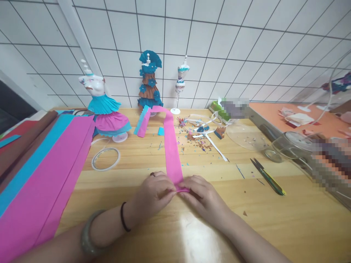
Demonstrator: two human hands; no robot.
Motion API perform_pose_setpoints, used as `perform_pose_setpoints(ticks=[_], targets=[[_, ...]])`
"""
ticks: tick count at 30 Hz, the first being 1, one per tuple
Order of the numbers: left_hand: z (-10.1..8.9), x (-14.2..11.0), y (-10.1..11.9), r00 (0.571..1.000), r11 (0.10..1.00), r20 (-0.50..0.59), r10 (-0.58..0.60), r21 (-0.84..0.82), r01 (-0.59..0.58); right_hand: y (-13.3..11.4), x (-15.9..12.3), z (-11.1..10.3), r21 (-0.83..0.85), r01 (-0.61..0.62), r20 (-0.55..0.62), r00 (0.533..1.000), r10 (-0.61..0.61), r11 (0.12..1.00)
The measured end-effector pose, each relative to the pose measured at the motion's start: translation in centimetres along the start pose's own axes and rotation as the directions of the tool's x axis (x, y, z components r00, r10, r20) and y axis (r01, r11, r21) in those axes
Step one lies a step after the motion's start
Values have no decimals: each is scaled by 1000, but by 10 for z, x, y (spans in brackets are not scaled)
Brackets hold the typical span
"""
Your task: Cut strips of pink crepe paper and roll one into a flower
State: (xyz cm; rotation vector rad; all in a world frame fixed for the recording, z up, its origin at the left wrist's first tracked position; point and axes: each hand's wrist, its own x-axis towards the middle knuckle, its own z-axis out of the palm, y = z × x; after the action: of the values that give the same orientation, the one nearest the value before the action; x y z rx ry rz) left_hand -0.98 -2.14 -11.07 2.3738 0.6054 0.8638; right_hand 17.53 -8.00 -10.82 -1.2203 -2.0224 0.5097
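A long pink crepe paper strip (172,146) runs from the back of the wooden table toward me, its far end bent left beside a blue-edged piece. My left hand (159,188) pinches the left side of its near end, which looks folded over. On the right side of that same fold, my right hand (201,191) grips with thumb and fingers. Beyond the strip stand a small mannequin in a blue and pink pleated skirt (108,109), one in a teal and brown ruffled dress (149,86), and a mostly bare white one (180,78).
Pink, blue and brown paper sheets (49,175) cover the left side. A tape roll (105,159) lies near them. Paper scraps (204,140) and white ribbon (216,147) are scattered behind my right hand. Black-bladed scissors (268,177) lie farther right, near a clear glass container (273,153).
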Motion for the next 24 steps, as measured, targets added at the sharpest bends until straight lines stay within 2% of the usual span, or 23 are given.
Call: perform_pose_setpoints(ticks=[8, 14, 24], targets=[[0, -1, 1, 1000, 1000, -7, -9, 2, 9, 0, 0, -1, -10, 13, 13, 1000, -13, 1000], [0, -1, 1, 999, 1000, -29, -27, -9, 26, 0, 0, 0, 4, -24, -32, 999, 24, 1000], [-2, 0, 3, 997, 997, 35, -66, -31, 67, 4, 0, 0, 13, 17, -34, 999, -17, 1000]])
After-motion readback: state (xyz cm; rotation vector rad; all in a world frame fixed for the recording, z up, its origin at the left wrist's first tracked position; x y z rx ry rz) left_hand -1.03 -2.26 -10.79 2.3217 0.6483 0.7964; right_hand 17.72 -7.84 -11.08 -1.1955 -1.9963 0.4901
